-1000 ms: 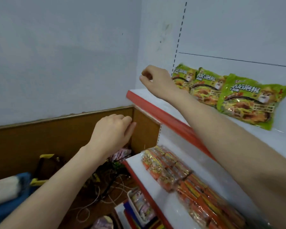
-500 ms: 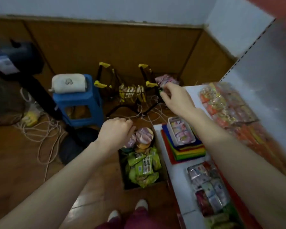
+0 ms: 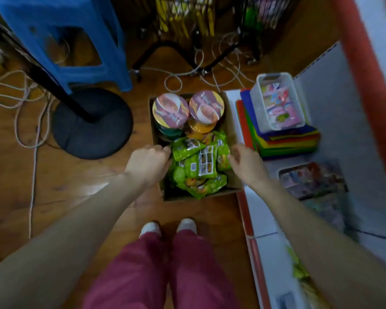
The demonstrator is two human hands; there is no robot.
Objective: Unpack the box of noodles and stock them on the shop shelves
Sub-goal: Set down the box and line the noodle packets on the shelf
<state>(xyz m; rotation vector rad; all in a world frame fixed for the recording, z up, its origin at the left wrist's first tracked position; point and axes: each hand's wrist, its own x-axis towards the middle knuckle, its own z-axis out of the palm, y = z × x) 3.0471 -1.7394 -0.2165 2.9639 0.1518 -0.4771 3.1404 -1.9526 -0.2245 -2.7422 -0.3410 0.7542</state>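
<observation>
An open cardboard box (image 3: 196, 195) stands on the wooden floor in front of my feet. Its near half holds several green noodle packets (image 3: 198, 166); two cup noodles with round lids (image 3: 170, 112) fill the far half. My left hand (image 3: 148, 162) is at the left edge of the packets, fingers loosely curled against them. My right hand (image 3: 246, 161) is at their right edge, fingers apart and touching a packet. No packet is lifted.
The white bottom shelf with a red edge (image 3: 263, 221) runs along the right, bearing a white basket (image 3: 279, 103) on stacked coloured trays (image 3: 285, 141) and packaged goods. A blue stool (image 3: 76, 41), a black stand base (image 3: 91, 123) and loose cables (image 3: 27, 103) lie left.
My view swung down from the upper shelf to the floor. Both hands came down from shelf height to either side of the green packets in the box.
</observation>
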